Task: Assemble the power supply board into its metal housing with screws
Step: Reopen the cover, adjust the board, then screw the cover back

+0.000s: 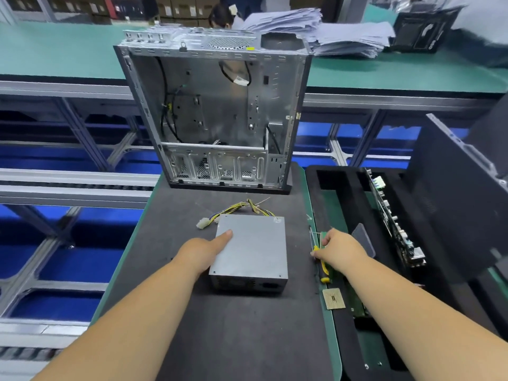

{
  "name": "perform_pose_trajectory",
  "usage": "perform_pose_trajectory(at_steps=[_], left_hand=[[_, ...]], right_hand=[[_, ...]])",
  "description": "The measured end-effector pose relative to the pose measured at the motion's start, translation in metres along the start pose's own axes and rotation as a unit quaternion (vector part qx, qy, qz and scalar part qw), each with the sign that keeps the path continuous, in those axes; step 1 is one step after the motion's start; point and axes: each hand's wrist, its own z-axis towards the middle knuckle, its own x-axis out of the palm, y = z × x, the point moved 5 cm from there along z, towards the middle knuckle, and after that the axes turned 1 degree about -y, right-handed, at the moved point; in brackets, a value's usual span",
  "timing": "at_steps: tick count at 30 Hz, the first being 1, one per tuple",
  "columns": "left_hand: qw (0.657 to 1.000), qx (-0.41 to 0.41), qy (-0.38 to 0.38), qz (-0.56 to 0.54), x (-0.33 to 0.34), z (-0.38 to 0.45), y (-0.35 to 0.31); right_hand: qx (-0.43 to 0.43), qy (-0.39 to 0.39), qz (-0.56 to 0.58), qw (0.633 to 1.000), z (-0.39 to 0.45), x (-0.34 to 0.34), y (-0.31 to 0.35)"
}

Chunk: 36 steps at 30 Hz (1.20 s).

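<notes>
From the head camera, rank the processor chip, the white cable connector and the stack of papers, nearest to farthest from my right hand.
From the right hand:
1. Processor chip, just below it, toward the wearer.
2. White cable connector, to the left, beyond the power supply.
3. Stack of papers, far bench behind the metal housing.

A dark foam mat point(233, 325) covers the green tabletop point(331, 339), whose bare edge shows at the right of the mat in the lower centre of the frame. On the mat, the open metal housing point(220, 111) sits at the far end, upper centre. Nearer, at centre, lies the grey power supply box point(253, 248), its yellow and black cable bundle point(242, 209) trailing onto the mat behind it. A black foam tray point(341, 320) sits to the right, with a square processor chip point(333, 298) at its near left edge.
</notes>
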Motion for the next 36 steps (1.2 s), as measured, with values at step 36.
perform_pose_trajectory(at_steps=[36], left_hand=[[0.949,0.216,-0.120,0.198,-0.071,0.026,0.039]], right_hand=[[-0.120,-0.051,0.451,0.883,-0.065,0.000,0.182]])
